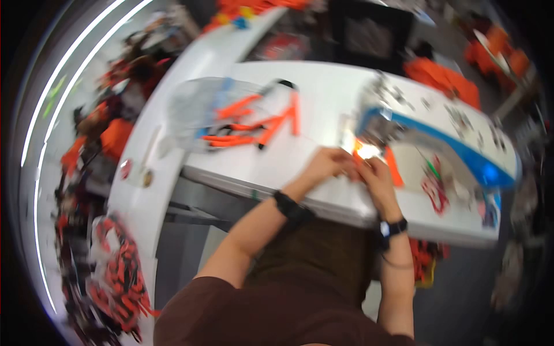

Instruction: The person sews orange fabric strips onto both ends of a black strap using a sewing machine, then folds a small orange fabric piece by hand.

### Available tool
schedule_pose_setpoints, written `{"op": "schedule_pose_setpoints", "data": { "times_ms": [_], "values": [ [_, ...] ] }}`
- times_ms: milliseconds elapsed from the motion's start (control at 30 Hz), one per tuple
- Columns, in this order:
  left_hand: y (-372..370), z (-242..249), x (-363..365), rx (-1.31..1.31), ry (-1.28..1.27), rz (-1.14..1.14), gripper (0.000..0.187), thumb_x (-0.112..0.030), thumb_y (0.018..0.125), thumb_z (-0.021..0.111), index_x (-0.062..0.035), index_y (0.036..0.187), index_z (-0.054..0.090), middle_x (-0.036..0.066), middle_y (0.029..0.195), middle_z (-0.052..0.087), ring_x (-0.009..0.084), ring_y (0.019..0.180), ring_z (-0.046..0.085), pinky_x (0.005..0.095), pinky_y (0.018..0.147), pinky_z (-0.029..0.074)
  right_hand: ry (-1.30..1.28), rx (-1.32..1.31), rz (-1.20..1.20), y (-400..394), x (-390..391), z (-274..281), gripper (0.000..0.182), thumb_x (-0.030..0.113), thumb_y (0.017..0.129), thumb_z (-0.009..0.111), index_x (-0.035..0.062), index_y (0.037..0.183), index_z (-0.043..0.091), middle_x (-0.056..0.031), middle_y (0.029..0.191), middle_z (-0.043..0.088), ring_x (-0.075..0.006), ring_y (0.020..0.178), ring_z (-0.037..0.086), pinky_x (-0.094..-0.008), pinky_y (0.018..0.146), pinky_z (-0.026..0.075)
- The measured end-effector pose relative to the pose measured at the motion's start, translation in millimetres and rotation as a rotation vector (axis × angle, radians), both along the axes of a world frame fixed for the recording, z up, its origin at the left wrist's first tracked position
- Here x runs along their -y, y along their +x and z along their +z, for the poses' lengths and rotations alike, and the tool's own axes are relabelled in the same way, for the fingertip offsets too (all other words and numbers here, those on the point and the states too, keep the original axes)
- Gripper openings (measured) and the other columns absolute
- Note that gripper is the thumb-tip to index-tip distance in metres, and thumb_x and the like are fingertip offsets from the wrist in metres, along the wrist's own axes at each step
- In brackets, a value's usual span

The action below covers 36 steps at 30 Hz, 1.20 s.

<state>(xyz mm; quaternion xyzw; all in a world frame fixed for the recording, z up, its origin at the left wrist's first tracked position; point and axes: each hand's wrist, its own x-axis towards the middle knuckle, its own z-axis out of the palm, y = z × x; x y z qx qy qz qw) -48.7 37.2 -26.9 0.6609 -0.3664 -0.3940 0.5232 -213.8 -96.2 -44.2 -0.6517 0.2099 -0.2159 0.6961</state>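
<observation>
A white and blue sewing machine [438,135] stands on the white table, its lamp glowing near the needle area. Just in front of that light, my left hand [336,162] and my right hand [375,172] are close together, fingers bent around an orange strip [359,154]. Blur hides the exact grip. More orange fabric [394,167] lies right beside my right hand. Several orange strips with black parts [254,124] are spread on the table to the left, beside a clear plastic bag [187,106].
Red cords and a green item [435,190] lie under the machine's arm. A side table [156,144] on the left holds small items. Below it sits a bag of red and black straps [118,277]. A black chair [369,34] stands behind the table.
</observation>
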Motion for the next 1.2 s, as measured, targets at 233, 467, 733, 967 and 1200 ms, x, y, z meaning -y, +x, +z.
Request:
{"op": "schedule_pose_setpoints", "data": {
  "times_ms": [233, 467, 733, 967, 1200],
  "values": [
    [0, 4, 2, -0.149, -0.084, 0.016, 0.017, -0.010, 0.096, 0.081, 0.0006, 0.109, 0.080, 0.006, 0.093, 0.080, 0.0110, 0.084, 0.073, 0.0254, 0.073, 0.058, 0.155, 0.096, 0.038, 4, 2, -11, 0.011, 0.009, 0.108, 0.067, -0.0023, 0.108, 0.064, -0.0079, 0.087, 0.074, -0.0143, 0.075, 0.072, -0.0266, 0.071, 0.059],
    [-17, -10, 6, 0.092, -0.122, 0.136, 0.015, -0.012, 0.098, 0.078, 0.0007, 0.106, 0.075, 0.006, 0.094, 0.079, 0.0142, 0.084, 0.074, 0.0298, 0.075, 0.059, 0.011, 0.038, -0.130, 9, -11, -16, 0.008, 0.007, 0.107, 0.066, -0.0008, 0.107, 0.063, -0.0057, 0.081, 0.070, -0.0119, 0.066, 0.069, -0.0253, 0.060, 0.056],
    [-40, 2, 13, 0.789, -0.335, 0.265, 0.018, -0.011, 0.091, 0.079, -0.0013, 0.102, 0.068, 0.014, 0.092, 0.074, 0.0313, 0.083, 0.075, 0.0401, 0.074, 0.060, 0.284, 0.071, -0.271, 18, 0, -13, 0.008, 0.003, 0.101, 0.065, -0.0020, 0.095, 0.064, -0.0068, 0.080, 0.069, -0.0133, 0.059, 0.066, -0.0261, 0.054, 0.056],
    [-28, -19, 10, 0.277, -0.231, 0.330, 0.014, 0.002, 0.094, 0.073, -0.0007, 0.108, 0.074, 0.009, 0.089, 0.077, 0.0142, 0.081, 0.073, 0.0301, 0.075, 0.061, -0.621, 0.009, -0.500, 26, -29, -28, 0.018, 0.012, 0.092, 0.081, 0.0000, 0.098, 0.068, -0.0117, 0.089, 0.072, -0.0200, 0.073, 0.069, -0.0329, 0.066, 0.055],
    [-5, -10, -5, -0.169, -0.186, 0.106, 0.016, -0.009, 0.105, 0.071, -0.0001, 0.118, 0.073, 0.004, 0.101, 0.079, 0.0094, 0.087, 0.072, 0.0264, 0.081, 0.059, -0.268, -0.046, -0.340, 20, -33, -3, 0.012, 0.008, 0.096, 0.075, 0.0005, 0.099, 0.066, -0.0079, 0.086, 0.072, -0.0151, 0.068, 0.069, -0.0318, 0.065, 0.056]
  ]
}}
